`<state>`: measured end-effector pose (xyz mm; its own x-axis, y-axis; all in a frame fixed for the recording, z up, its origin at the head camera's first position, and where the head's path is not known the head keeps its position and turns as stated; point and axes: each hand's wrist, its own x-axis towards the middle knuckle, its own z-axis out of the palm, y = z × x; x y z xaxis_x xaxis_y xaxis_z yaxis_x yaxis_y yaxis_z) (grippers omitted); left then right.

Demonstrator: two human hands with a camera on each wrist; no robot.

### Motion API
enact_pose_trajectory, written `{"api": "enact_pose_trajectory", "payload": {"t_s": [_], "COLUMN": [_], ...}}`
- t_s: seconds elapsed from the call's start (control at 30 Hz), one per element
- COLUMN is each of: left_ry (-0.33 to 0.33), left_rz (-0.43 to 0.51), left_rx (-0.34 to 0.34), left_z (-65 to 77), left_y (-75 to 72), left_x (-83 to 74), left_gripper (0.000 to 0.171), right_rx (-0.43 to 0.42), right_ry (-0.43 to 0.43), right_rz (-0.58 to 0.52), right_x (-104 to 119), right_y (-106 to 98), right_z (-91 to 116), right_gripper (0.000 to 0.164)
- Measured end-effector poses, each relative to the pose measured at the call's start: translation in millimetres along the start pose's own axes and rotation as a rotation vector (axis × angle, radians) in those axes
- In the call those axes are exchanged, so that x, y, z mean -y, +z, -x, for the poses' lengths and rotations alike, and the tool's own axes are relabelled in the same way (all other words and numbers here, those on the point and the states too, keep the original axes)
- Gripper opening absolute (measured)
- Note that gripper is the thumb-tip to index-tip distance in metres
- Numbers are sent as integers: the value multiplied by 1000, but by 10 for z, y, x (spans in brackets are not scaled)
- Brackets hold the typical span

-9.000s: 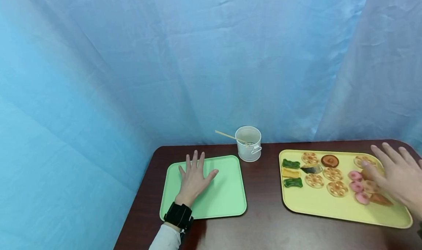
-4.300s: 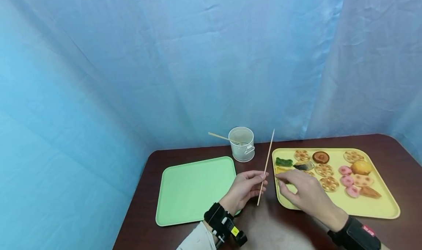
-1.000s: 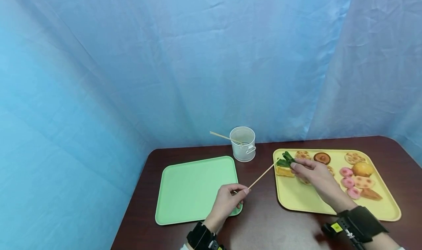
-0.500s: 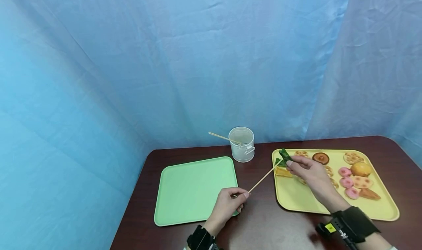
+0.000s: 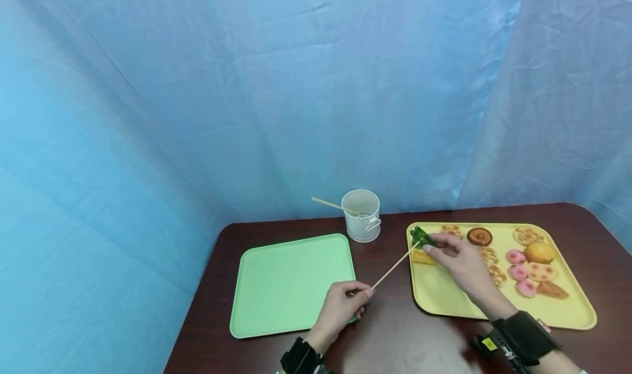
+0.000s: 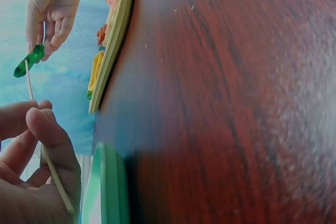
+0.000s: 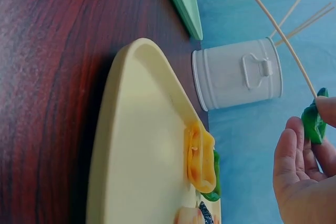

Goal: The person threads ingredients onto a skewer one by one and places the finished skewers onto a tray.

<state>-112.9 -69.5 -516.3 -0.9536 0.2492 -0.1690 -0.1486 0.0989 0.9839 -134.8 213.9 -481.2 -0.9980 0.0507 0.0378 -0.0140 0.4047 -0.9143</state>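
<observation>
My left hand (image 5: pixel 340 302) pinches a thin wooden skewer (image 5: pixel 395 266) between thumb and fingers beside the green tray's near right corner. The skewer slants up to the right. Over the left end of the yellow tray, my right hand (image 5: pixel 461 267) pinches a glossy green pepper piece (image 5: pixel 423 237), clear of the tray in both wrist views. The skewer's tip meets this pepper piece (image 7: pixel 315 119); how deep it goes in, I cannot tell. Below lie a yellow pepper piece (image 7: pixel 202 161) and a second green pepper piece (image 7: pixel 215 182), partly hidden behind it.
The yellow tray (image 5: pixel 439 302) also bears lotus root slices (image 5: pixel 527 234), a mushroom (image 5: pixel 479 236), pink rings (image 5: pixel 518 272) and a lemon-like yellow piece (image 5: pixel 540 252). A green tray (image 5: pixel 291 286) lies left. A white bucket (image 5: pixel 362 232) with skewers (image 5: pixel 328 203) stands at the back.
Both hands began spread over the trays; the left hand then held a skewer, and the right picked up a green pepper piece. In the last second, the pepper piece shifted left and tilted against the tip.
</observation>
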Motion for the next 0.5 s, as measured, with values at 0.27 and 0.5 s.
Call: {"api": "enact_pose_trajectory", "payload": {"t_s": [0.27,0.5], "left_ry": [-15,-26], "left_rz": [-7,-3], "left_rx": [-24,-44], "left_z": [7,3], "left_y": [43,63], "left_x": [23,25], "left_gripper": [18,17], "right_rx": [-2,-9], "right_ry": [-11,-21], "right_rz": [44,47], "right_x": [1,-6], "right_y": [30,45], "right_z": [-6,-9], "right_gripper": [52,51]}}
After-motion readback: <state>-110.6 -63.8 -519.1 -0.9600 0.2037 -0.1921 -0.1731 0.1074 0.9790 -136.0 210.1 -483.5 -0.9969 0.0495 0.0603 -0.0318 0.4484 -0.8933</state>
